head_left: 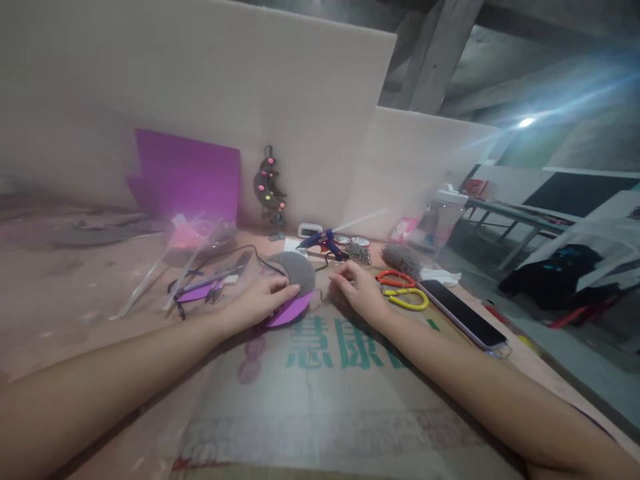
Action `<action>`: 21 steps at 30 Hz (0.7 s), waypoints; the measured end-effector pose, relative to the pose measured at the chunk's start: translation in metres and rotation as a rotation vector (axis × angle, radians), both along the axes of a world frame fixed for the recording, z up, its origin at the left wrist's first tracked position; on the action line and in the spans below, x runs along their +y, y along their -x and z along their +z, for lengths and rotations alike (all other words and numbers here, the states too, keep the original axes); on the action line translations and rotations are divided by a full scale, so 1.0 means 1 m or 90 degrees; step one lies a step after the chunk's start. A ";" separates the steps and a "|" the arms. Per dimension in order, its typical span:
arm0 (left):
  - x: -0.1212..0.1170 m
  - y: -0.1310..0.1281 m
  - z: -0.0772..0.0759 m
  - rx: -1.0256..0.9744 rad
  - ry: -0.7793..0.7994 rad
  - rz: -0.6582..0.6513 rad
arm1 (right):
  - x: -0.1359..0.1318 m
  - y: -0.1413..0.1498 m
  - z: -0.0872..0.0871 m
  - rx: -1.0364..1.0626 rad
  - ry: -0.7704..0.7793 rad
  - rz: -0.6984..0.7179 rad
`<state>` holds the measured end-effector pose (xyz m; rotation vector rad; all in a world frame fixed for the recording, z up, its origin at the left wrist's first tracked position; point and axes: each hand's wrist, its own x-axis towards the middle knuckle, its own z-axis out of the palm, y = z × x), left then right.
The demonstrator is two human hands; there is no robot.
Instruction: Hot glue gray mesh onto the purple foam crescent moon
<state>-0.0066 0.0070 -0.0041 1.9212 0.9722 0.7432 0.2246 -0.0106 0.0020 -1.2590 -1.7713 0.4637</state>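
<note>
My left hand (273,295) is closed on the near left edge of a round purple piece (291,310), thumb lying on top. Grey yarn (296,269) covers the far part of this piece, and a purple crescent shows along its near side. To the right, the fingers of my right hand (353,287) are pinched together just above the board. A thin strand of yarn (321,295) curves from the piece towards these fingertips. Behind the hands lies a blue glue gun (324,241) with a clear glue stick in it.
Orange-handled (395,279) and yellow-handled tools (410,299), a phone (463,313) and a grey yarn ball (401,261) lie right. Pens (210,280) and clear glue sticks (145,280) lie left. Behind stand a crescent ornament (267,187), purple sheet (193,177) and small clock (310,231). Printed cardboard (310,400) lies beneath.
</note>
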 end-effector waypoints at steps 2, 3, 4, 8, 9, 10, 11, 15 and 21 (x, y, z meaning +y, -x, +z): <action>0.000 0.000 -0.001 -0.019 0.018 0.005 | 0.000 -0.001 0.001 -0.069 -0.052 -0.006; 0.000 0.000 -0.001 -0.024 0.019 0.008 | 0.000 -0.002 0.001 -0.103 -0.073 -0.005; 0.000 0.000 -0.002 -0.028 0.016 0.008 | 0.001 -0.002 0.001 -0.132 -0.088 -0.003; 0.001 -0.001 -0.002 -0.035 -0.018 0.001 | 0.006 -0.003 -0.001 -0.183 -0.103 -0.013; 0.002 -0.001 -0.003 -0.040 -0.028 0.004 | 0.008 -0.004 -0.002 -0.184 -0.102 -0.018; 0.002 -0.001 -0.003 -0.046 -0.036 0.008 | 0.008 -0.004 -0.002 -0.182 -0.102 -0.023; 0.003 -0.001 -0.004 -0.055 -0.040 0.010 | 0.009 -0.004 -0.003 -0.181 -0.101 -0.027; 0.003 -0.002 -0.004 -0.092 -0.042 0.000 | 0.007 -0.001 -0.003 -0.182 -0.100 -0.037; -0.001 -0.002 0.000 -0.062 -0.078 0.008 | -0.007 0.006 0.004 -0.152 -0.124 0.020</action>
